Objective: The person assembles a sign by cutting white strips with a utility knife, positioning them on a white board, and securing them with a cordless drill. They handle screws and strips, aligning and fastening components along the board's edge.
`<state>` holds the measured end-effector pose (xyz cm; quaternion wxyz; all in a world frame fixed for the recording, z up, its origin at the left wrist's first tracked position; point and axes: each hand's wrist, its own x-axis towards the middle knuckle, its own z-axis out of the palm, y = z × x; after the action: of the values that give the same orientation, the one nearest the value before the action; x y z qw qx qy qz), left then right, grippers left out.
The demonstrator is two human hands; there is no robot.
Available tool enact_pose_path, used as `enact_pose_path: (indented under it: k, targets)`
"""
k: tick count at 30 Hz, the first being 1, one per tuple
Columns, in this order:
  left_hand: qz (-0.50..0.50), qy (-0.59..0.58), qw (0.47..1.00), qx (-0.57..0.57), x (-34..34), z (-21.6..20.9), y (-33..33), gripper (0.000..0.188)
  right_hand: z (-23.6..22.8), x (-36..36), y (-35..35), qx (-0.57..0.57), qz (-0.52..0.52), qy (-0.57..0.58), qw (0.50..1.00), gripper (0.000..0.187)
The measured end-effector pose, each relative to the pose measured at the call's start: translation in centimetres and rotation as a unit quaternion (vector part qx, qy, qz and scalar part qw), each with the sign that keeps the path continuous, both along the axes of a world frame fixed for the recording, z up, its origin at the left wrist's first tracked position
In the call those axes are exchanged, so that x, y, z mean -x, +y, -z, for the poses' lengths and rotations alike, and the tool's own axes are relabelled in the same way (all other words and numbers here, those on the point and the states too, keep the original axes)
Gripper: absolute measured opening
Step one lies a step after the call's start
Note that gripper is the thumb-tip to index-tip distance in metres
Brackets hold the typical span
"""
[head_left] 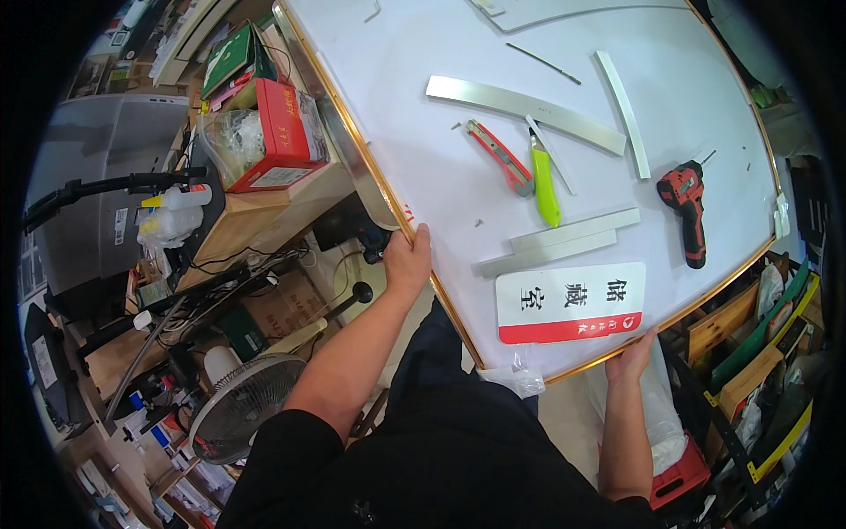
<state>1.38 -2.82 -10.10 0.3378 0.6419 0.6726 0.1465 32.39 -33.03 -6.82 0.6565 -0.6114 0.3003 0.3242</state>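
My left hand is closed round the left, gold-trimmed edge of a large white board. At the near edge, my right hand grips the same board, its fingers partly hidden beneath. Closest to that hand lies a white sign with a red band and dark characters. Beyond it rest two short silver metal bars. Farther up are a red utility knife, a tool with a bright green handle and a wide metal strip. A red-and-black cordless drill lies at the right.
On the left, a wooden desk carries a red box. A grey fan stands below it. Stacked panels and a red crate are at the right. A drill bit and a narrow strip lie on the board.
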Motion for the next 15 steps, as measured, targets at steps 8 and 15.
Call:
enact_pose_path:
  k: [8, 15]
  targets:
    - [-0.086, -0.050, 0.993, 0.069, -0.9, -0.8, -0.7, 0.047, -0.3, 0.1, 0.1, 0.000, -0.007, 0.007, 1.000, 0.067]
    - [-0.133, -0.078, 0.984, 0.085, -1.8, -0.1, -0.9, 0.057, 0.6, -0.1, -0.8, -0.021, -0.015, -0.001, 1.000, 0.073]
